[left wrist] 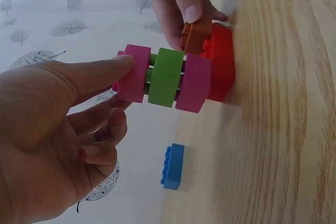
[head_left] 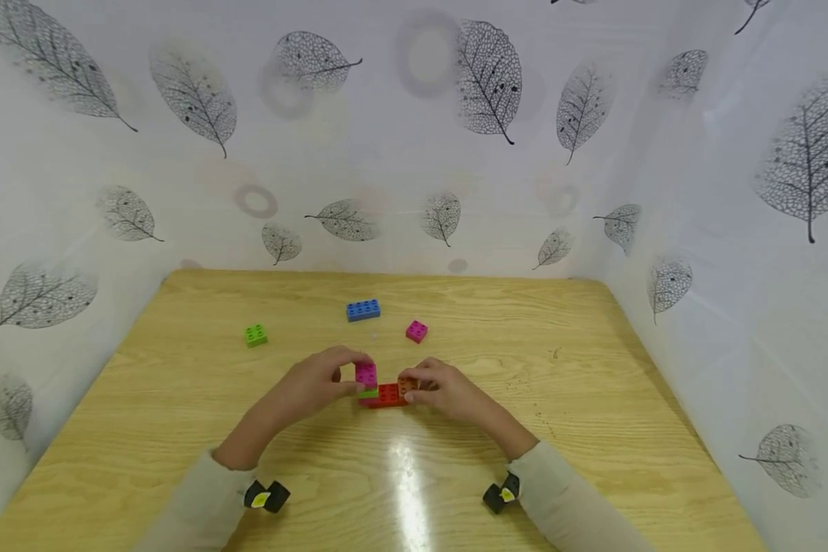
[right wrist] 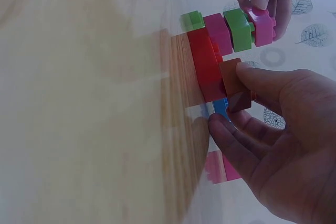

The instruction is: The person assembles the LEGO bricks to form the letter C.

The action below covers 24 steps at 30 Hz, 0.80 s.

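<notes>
A red brick [head_left: 389, 394] lies on the table between the two hands. Over its left end rises a stack: a pink brick [left wrist: 194, 82], a green brick [left wrist: 166, 77], then another pink brick [left wrist: 134, 74] on top. Narrow gaps with studs showing separate these stacked bricks. My left hand [head_left: 324, 379] pinches the top pink brick between thumb and fingers. At the red brick's right end, my right hand [head_left: 451, 391] pinches an orange-brown brick [right wrist: 235, 82]. That brick is at the red studs; whether it is fully pressed down I cannot tell.
Beyond the hands lie a blue brick [head_left: 363, 310] and a small pink brick [head_left: 417, 331]. A small green brick [head_left: 256, 336] is further left. Leaf-patterned sheeting [head_left: 386, 153] borders the wooden table [head_left: 559, 429] at the back and sides.
</notes>
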Available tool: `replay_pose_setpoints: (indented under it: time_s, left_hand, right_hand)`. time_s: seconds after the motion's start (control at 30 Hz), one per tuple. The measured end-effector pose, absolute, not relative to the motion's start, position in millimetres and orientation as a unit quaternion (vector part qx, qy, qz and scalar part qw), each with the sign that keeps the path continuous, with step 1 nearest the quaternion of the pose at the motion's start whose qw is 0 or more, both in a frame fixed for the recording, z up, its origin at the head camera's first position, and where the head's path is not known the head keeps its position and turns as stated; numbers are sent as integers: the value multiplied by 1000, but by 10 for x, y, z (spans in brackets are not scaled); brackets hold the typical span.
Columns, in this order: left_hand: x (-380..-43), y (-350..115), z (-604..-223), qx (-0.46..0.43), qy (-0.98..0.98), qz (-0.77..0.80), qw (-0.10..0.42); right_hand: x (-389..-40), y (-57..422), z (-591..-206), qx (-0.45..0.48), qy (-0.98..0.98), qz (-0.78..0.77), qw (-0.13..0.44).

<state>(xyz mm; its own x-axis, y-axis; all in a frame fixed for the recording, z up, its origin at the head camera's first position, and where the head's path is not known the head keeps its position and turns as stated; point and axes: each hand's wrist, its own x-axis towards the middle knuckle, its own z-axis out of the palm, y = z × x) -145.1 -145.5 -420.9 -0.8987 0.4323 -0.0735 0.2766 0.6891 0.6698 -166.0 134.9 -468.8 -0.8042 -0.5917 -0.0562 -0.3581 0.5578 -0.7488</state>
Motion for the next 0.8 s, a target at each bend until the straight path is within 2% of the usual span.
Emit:
replay_pose_setpoints:
  time_s: [0.8]
  left_hand:
    - [-1456,-1460,-4274,223,910,341,85]
  right_hand:
    - [-1646,1345,-4658,-276,868,-384,150]
